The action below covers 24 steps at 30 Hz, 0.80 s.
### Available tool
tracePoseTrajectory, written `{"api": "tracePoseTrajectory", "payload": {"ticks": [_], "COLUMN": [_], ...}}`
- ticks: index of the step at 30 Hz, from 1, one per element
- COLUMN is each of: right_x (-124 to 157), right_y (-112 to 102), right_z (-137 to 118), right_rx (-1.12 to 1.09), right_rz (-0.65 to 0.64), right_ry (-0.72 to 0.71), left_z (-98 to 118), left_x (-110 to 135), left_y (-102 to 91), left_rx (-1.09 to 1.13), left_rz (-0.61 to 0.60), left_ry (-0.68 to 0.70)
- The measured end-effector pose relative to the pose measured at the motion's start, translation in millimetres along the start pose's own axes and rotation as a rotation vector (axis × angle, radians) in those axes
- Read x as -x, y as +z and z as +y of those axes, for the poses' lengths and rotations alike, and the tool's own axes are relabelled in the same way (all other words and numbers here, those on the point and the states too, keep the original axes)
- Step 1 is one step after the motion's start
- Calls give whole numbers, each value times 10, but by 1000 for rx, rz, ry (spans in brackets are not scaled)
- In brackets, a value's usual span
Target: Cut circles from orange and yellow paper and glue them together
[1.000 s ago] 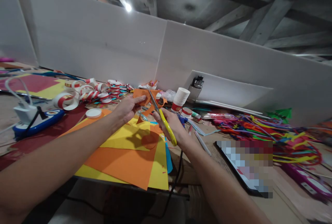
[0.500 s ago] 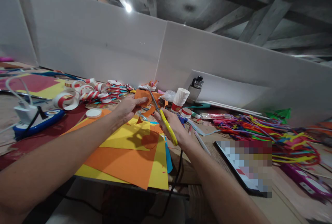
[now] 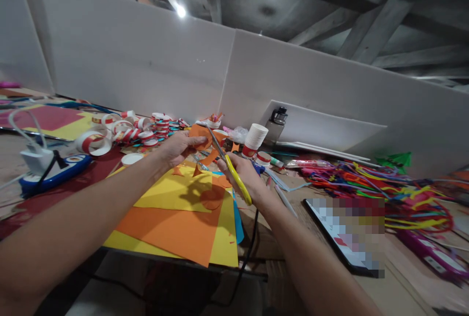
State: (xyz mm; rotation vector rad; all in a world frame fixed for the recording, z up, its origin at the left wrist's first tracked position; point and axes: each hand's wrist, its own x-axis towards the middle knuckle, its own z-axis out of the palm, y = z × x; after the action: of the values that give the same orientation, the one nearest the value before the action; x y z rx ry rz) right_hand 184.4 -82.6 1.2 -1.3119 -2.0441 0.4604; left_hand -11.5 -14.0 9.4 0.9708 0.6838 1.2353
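Note:
My left hand [image 3: 180, 147] pinches a piece of orange paper [image 3: 199, 133] above the table, thumb on the near side. My right hand [image 3: 245, 173] grips a pair of scissors with yellow handles [image 3: 237, 179]. Their blades point up and away, lying against the right edge of the orange paper. A curved orange strip [image 3: 209, 158] hangs below the blades. Under my hands lie a yellow sheet [image 3: 172, 190] and an orange sheet [image 3: 168, 230], overlapping. A few small orange scraps [image 3: 197, 171] rest on top of them, some in shadow.
Cut red-and-white cup rings [image 3: 97, 141] lie at the left, near a blue power strip [image 3: 54, 174]. Stacked paper cups [image 3: 256, 136] and a bottle [image 3: 275, 125] stand behind my right hand. A tablet [image 3: 340, 238] and colourful pipe cleaners [image 3: 366, 184] lie at the right.
My left hand has shifted slightly left with the orange paper, and the strip by the blades has opened away from it a little. My right hand stays nearly in place.

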Motion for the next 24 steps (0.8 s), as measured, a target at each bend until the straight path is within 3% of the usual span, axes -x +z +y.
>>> {"api": "tracePoseTrajectory", "payload": {"ticks": [24], "right_x": [21], "right_y": [-13], "right_z": [-62], "right_rx": [-19], "right_rz": [-24], "right_ry": [21], "left_z": [126], "left_x": [26], "left_y": [-45], "left_rx": [-96], "left_rz": [-75], "left_ry": [-53]}}
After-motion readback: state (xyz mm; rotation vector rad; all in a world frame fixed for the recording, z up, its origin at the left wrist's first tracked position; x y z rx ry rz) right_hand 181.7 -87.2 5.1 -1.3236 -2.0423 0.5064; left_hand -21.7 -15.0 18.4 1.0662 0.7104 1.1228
